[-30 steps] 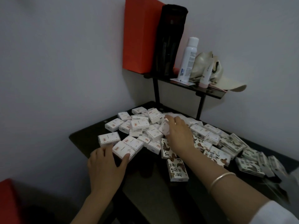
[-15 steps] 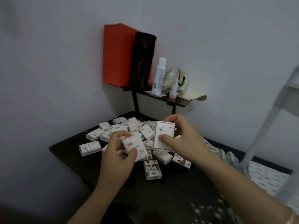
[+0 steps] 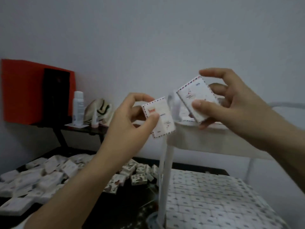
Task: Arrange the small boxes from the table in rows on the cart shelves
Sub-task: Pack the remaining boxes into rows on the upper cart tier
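Observation:
My left hand holds a small white box with a red-and-blue striped border, pinched between thumb and fingers. My right hand grips a second white box of the same kind, tilted, over the left end of the white cart's top shelf. The cart's lower shelf is covered with rows of small boxes. A loose heap of small boxes lies on the dark table at lower left, some white, some with brown prints.
A white cart post stands between the table and the lower shelf. On a dark wall shelf at left stand a red box, a black container, a white spray bottle and a beige cap.
Both hands have lifted their boxes from above the table heap up and rightward to the cart's top shelf. The view has swung right, bringing the cart into sight.

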The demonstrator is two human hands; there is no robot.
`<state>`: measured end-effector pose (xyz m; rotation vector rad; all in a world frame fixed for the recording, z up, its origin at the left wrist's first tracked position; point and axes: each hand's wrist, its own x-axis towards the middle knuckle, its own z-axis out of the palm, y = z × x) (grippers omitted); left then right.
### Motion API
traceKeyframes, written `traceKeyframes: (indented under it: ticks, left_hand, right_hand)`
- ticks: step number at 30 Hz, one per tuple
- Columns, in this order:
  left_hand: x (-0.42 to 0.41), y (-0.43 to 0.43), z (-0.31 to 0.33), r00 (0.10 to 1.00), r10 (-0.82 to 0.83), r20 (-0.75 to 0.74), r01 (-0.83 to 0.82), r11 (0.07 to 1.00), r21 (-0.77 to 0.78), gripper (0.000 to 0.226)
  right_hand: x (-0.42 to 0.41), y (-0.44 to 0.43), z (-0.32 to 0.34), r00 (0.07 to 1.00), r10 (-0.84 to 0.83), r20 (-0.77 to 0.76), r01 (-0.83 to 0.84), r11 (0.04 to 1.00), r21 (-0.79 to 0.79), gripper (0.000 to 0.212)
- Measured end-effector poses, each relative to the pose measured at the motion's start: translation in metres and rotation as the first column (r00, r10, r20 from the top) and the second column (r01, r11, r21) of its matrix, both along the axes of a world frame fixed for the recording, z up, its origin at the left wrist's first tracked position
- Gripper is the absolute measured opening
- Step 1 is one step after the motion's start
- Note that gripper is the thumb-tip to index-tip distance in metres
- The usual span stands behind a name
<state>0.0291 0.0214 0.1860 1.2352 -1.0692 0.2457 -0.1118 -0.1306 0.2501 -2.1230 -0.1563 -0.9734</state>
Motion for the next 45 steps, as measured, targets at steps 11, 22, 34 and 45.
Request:
traceKeyframes:
  ticks: [11, 22, 34, 45]
  left_hand:
    - [-0.047, -0.104, 0.098, 0.939, -0.014, 0.344, -0.03, 0.992, 0.124, 0.02]
    - [-0.026, -0.162, 0.095, 0.957, -0.147, 0.249, 0.034, 0.913, 0.407, 0.022]
    - [-0.018, -0.165, 0.09, 0.912, -0.305, 0.274, 0.03, 0.715, 0.698, 0.026]
    - [-0.02, -0.149, 0.084, 0.85, -0.274, 0.45, -0.156, 0.686, 0.711, 0.051]
  right_hand:
    - [-0.074, -0.13, 0.027, 0.877, -0.477, -0.054, 0.417, 0.813, -0.406, 0.026]
    - [-0.05, -0.137, 0.009, 0.927, -0.309, -0.21, 0.199, 0.884, -0.423, 0.023]
    - [-0.051, -0.122, 0.0, 0.925, -0.313, -0.214, 0.214, 0.897, -0.388, 0.02]
    - [-0.05, -0.112, -0.002, 0.941, -0.339, -0.005, 0.32, 0.892, -0.32, 0.016]
